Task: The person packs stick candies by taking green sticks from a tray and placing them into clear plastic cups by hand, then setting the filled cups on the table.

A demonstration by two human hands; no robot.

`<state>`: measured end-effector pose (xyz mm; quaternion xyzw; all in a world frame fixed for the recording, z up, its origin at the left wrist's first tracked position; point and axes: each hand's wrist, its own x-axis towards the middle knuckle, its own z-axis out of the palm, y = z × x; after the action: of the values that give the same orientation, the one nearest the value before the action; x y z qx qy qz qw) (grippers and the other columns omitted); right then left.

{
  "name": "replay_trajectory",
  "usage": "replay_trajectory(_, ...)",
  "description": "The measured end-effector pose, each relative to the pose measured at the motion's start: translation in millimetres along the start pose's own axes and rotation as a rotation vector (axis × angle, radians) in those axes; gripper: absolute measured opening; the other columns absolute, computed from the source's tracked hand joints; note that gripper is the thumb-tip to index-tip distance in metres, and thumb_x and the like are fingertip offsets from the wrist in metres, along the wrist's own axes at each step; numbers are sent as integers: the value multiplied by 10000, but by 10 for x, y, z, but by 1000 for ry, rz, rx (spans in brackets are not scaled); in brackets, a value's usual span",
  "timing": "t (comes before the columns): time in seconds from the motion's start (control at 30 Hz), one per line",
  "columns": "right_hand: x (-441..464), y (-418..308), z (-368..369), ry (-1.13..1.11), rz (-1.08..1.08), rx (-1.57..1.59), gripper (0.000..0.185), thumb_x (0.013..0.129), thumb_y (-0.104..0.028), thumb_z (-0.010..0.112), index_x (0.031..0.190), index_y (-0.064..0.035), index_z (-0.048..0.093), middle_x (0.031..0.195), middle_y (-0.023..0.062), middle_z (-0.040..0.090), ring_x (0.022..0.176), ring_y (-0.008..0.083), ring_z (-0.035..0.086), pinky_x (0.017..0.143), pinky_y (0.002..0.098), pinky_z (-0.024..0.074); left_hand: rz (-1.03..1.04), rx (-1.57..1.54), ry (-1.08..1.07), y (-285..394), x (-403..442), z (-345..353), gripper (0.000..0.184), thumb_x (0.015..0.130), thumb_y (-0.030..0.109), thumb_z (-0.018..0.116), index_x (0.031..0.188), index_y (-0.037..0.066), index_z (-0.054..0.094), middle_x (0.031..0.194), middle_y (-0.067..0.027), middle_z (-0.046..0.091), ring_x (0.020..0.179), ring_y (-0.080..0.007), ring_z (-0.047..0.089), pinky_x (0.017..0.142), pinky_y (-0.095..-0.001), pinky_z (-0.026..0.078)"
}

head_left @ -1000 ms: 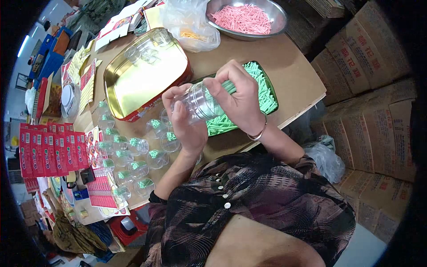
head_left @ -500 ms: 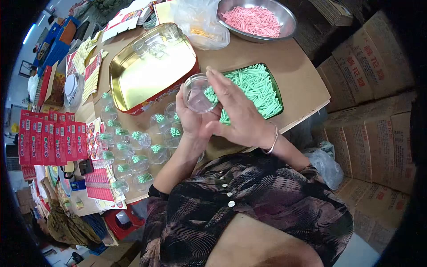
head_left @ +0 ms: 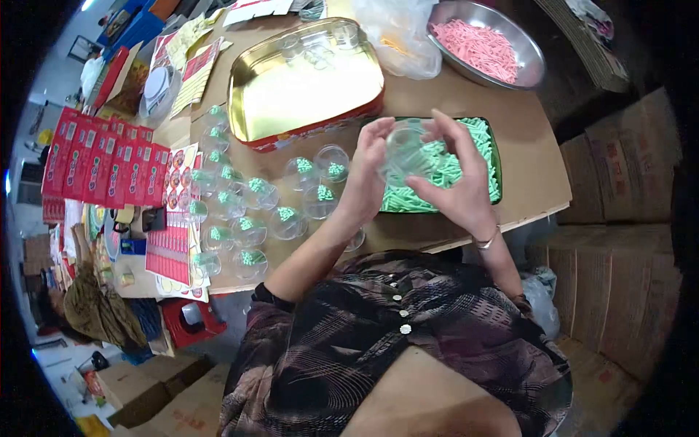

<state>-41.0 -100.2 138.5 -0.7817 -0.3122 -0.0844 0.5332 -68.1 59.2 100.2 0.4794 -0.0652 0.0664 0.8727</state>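
Over the tray of green sticks, I hold a clear plastic cup between both hands. My left hand curls its fingers at the cup's left side. My right hand grips the other side, thumb below and fingers above. The cup is slightly blurred, and green shows through it, so I cannot tell whether sticks are inside. Beneath lies a dark-rimmed tray heaped with short green sticks. To the left stand several clear cups, each with a small bunch of green sticks.
Behind my hands sits a gold-lined tin with several clear cups inside. A metal bowl of pink sticks and a plastic bag are beyond. Red printed packets stand left. Cartons are stacked right; another person is far left.
My view has shifted, so the table things appear farther right. The right palm has come away from beside the cup's mouth, and its fingers now spread around the cup above the green sticks.
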Motion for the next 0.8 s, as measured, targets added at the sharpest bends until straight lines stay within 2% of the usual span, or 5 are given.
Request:
replay_trajectory(0.13, -68, 75, 57, -164, -94, -83, 782, 657, -85, 777, 1362, -40, 442, 1258, 102, 557, 1062, 230, 572, 906, 326, 471, 184, 783, -309, 246, -96, -290, 897, 611, 186, 807, 1403, 55, 407, 1205, -120, 589, 1004, -253, 597, 932, -334, 445)
replay_trajectory(0.4, -66, -28, 354, -516, -127, 104, 572, 789, -60, 660, 1331, -59, 477, 1307, 115, 504, 1062, 237, 570, 906, 359, 482, -65, 1046, -345, 733, -350, -667, 806, 551, 68, 808, 1293, 53, 495, 1180, -109, 589, 1069, -242, 571, 982, -377, 446)
replay_trajectory(0.57, -5, 45, 313, -269, -115, 69, 526, 787, -19, 641, 1295, -47, 507, 1330, 102, 493, 1038, 207, 564, 864, 315, 473, -67, 1242, 260, 1193, -200, -1140, 625, 602, 113, 802, 1131, 19, 483, 961, -125, 555, 857, -251, 556, 796, -363, 487)
replay_trajectory(0.63, -18, 85, 260, -249, -73, 84, 499, 793, -20, 639, 1277, -43, 520, 1318, 98, 500, 1034, 206, 567, 860, 312, 474, -265, 1389, 468, 1308, -137, -1434, 602, 608, 124, 766, 1117, 2, 468, 896, -124, 561, 807, -254, 581, 749, -350, 501)
replay_trajectory(0.8, -17, 205, 150, -166, 41, 124, 395, 814, -22, 631, 1204, -30, 572, 1270, 86, 530, 1014, 203, 577, 842, 297, 473, -351, 1571, 547, 1040, -50, -1891, 637, 588, 206, 810, 1091, -15, 488, 901, -155, 585, 789, -292, 596, 724, -370, 507)
